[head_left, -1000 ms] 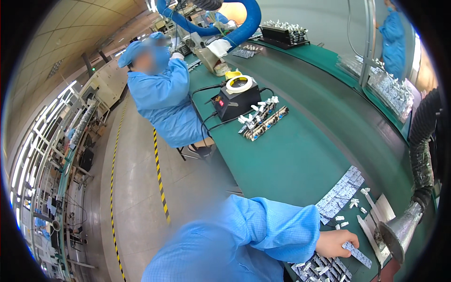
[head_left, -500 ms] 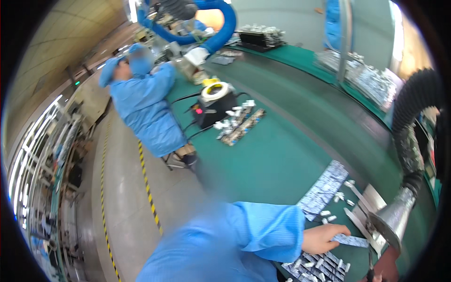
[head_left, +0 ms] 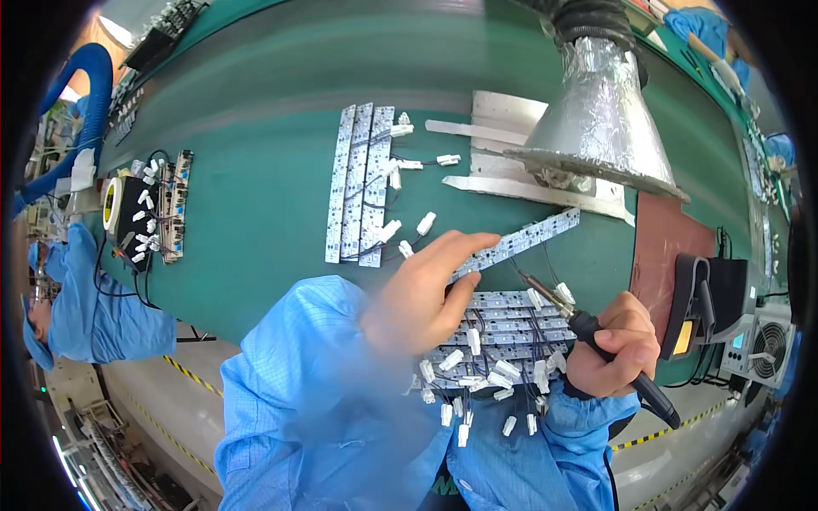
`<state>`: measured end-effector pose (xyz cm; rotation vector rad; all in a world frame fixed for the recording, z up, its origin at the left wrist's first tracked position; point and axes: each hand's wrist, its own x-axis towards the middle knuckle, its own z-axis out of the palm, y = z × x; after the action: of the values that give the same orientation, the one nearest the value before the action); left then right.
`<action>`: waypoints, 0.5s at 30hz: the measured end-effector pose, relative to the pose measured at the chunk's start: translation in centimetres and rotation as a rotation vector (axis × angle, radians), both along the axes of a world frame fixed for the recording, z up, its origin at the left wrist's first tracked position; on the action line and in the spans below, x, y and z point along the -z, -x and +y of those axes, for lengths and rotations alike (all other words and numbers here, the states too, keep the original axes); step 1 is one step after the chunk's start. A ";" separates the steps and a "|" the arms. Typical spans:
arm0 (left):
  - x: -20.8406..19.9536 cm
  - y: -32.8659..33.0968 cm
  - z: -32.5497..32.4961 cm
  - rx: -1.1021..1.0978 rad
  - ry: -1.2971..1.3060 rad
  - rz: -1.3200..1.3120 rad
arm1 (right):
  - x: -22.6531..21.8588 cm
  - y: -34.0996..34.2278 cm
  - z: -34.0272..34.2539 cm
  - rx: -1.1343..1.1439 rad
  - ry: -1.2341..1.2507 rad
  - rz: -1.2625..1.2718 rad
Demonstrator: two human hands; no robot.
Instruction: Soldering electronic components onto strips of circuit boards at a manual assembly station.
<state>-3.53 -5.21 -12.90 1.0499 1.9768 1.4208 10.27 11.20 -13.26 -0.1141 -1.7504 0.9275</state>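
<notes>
My left hand (head_left: 426, 285) pinches the near end of a narrow white circuit board strip (head_left: 538, 235), which slants up to the right. In my right hand (head_left: 618, 349) is a soldering iron (head_left: 586, 325), gripped by its black handle. Its tip points up and left, close below the strip; whether it touches a thin wire there I cannot tell. Under and in front of both hands lie several similar board strips (head_left: 503, 300), with dark wires and white plug connectors (head_left: 475, 341). Farther left, more strips (head_left: 344, 187) lie side by side, with loose-hanging connectors (head_left: 426, 223) at their right.
A foil-covered fume hood (head_left: 588, 119) hangs over pale metal plates (head_left: 503, 111). On the right are a brown mat (head_left: 673, 238), a black iron stand (head_left: 720, 285) and a box with a fan (head_left: 763, 345). A black device (head_left: 128, 209) and a co-worker in blue (head_left: 94, 307) are at left.
My view has swung right and down, bringing the bench before me to the middle. My right hand with the soldering iron now shows fully. My left hand still holds a board strip.
</notes>
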 end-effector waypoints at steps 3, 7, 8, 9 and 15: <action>0.3 -0.3 0.2 0.011 0.013 0.037 | 0.0 -0.2 0.1 -0.069 -0.036 -0.025; 0.4 -0.5 0.1 0.008 0.005 0.078 | 0.0 0.2 -0.1 -0.072 -0.022 -0.052; 0.4 -0.5 0.1 0.012 0.009 0.076 | 0.0 0.4 -0.1 -0.083 -0.027 -0.055; 0.5 -0.5 0.1 0.012 0.010 0.081 | 0.0 0.5 -0.1 -0.080 -0.023 -0.057; 0.5 -0.4 0.1 0.006 0.000 0.074 | 0.0 1.1 -0.1 -0.153 -0.026 -0.088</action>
<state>-3.10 -5.06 -13.45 1.1225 2.0233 1.3980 9.19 11.09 -13.21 -0.0038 -1.8726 1.0224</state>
